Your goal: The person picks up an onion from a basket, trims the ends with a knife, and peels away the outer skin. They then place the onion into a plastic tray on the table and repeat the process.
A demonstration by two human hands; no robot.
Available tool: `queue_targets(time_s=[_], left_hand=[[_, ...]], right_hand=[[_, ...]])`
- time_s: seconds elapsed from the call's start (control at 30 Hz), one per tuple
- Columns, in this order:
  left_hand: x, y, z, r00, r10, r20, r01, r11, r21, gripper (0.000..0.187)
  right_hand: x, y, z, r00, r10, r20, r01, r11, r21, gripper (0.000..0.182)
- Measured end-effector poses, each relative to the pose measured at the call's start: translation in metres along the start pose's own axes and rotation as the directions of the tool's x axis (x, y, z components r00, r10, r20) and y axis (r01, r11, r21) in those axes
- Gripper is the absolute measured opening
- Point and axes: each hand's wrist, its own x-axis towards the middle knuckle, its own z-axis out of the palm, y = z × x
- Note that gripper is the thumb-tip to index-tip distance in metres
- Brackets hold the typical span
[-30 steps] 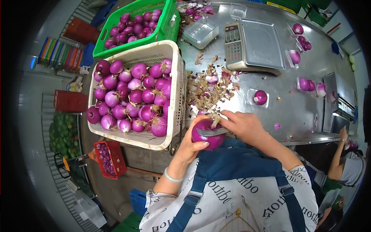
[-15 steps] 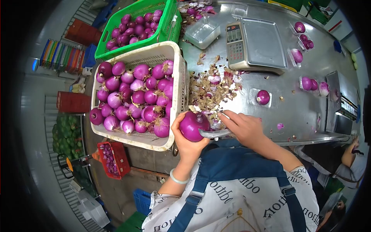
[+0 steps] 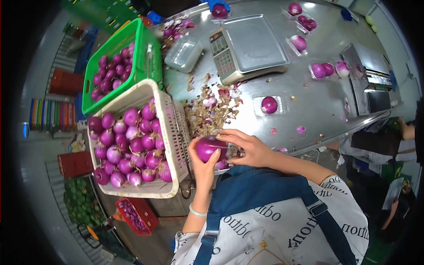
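My left hand is wrapped around a large red onion just in front of the metal table's near edge. Against the onion's right side, my right hand has its fingers bent around a knife, whose blade is mostly hidden and hard to make out. A heap of dry skins and trimmings lies on the table beyond both hands. To the left stands a white crate full of red onions.
A green crate of onions stands behind the white one. A scale, a clear plastic tub and a single trayed onion are on the table. Farther right are several packed onions. A co-worker's blue-gloved hand holds an onion at the back.
The view has swung right, so the crates appear farther left and lower. My right hand has moved in against the onion, and the curved blade shows less. A co-worker's gloved hands have come into view.
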Motion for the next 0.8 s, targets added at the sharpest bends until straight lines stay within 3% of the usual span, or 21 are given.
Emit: queue_targets(time_s=[0.03, 0.07, 0.13, 0.2, 0.23, 0.27, 0.3, 0.33, 0.37, 0.4, 0.43, 0.5, 0.53, 0.63, 0.73, 0.8], left_hand=[[0.005, -0.009, 0.01, 0.991, -0.068, 0.117, 0.079, 0.992, -0.097, 0.06], [0.011, -0.019, 0.021, 0.977, 0.015, 0.215, -0.014, 1.0, -0.005, 0.055], [0.02, -0.004, 0.048, 0.873, -0.215, 0.439, 0.337, 0.915, -0.223, 0.054], [0.048, -0.044, 0.069, 0.794, -0.243, 0.557, 0.379, 0.915, -0.14, 0.051], [0.066, -0.064, 0.082, 0.745, -0.193, 0.639, 0.31, 0.948, -0.075, 0.048], [0.071, -0.074, 0.109, 0.848, -0.172, 0.501, 0.19, 0.982, 0.016, 0.038], [0.079, -0.079, 0.132, 0.895, -0.005, 0.445, -0.094, 0.976, 0.198, 0.037], [0.087, -0.083, 0.153, 0.89, 0.177, 0.421, -0.351, 0.856, 0.38, 0.039], [0.095, -0.092, 0.174, 0.849, 0.292, 0.44, -0.486, 0.757, 0.436, 0.045], [0.103, -0.101, 0.194, 0.79, 0.398, 0.466, -0.604, 0.633, 0.484, 0.051], [0.109, -0.101, 0.212, 0.788, 0.324, 0.524, -0.588, 0.649, 0.483, 0.058], [0.119, -0.107, 0.234, 0.741, 0.3, 0.601, -0.658, 0.504, 0.56, 0.058], [0.125, -0.11, 0.24, 0.72, 0.292, 0.629, -0.685, 0.444, 0.578, 0.058], [0.136, -0.122, 0.243, 0.827, 0.199, 0.526, -0.545, 0.513, 0.663, 0.054], [0.147, -0.143, 0.221, 0.908, 0.122, 0.4, -0.371, 0.679, 0.634, 0.055], [0.157, -0.161, 0.205, 0.942, 0.056, 0.33, -0.233, 0.817, 0.528, 0.064]], right_hand=[[-0.004, 0.011, -0.003, 1.0, -0.003, -0.024, 0.003, 1.0, 0.017, 0.073], [-0.008, 0.018, -0.009, 0.999, -0.004, -0.049, 0.006, 0.999, 0.036, 0.073], [-0.025, 0.022, -0.037, 0.966, 0.243, -0.09, -0.225, 0.959, 0.172, 0.071], [-0.047, 0.043, -0.058, 0.906, 0.373, -0.198, -0.306, 0.904, 0.299, 0.066], [-0.066, 0.058, -0.072, 0.787, 0.603, -0.127, -0.425, 0.68, 0.598, 0.061], [-0.082, 0.072, -0.084, 0.642, 0.766, 0.022, -0.455, 0.358, 0.816, 0.055], [-0.091, 0.087, -0.091, 0.588, 0.807, -0.065, -0.41, 0.366, 0.836, 0.053], [-0.098, 0.1, -0.095, 0.522, 0.84, -0.147, -0.364, 0.376, 0.852, 0.05], [-0.102, 0.11, -0.099, 0.448, 0.865, -0.225, -0.319, 0.39, 0.864, 0.048], [-0.102, 0.118, -0.105, 0.429, 0.863, -0.265, -0.363, 0.434, 0.824, 0.048], [-0.101, 0.125, -0.113, 0.411, 0.859, -0.306, -0.407, 0.473, 0.781, 0.047], [-0.094, 0.13, -0.131, 0.381, 0.863, -0.331, -0.519, 0.496, 0.696, 0.051], [-0.092, 0.141, -0.13, 0.398, 0.814, -0.424, -0.535, 0.581, 0.613, 0.053], [-0.085, 0.184, -0.119, 0.459, 0.643, -0.614, -0.596, 0.735, 0.323, 0.061], [-0.082, 0.203, -0.109, 0.629, 0.489, -0.604, -0.683, 0.719, -0.129, 0.063], [-0.078, 0.208, -0.101, 0.595, 0.55, -0.586, -0.735, 0.667, -0.12, 0.071]])
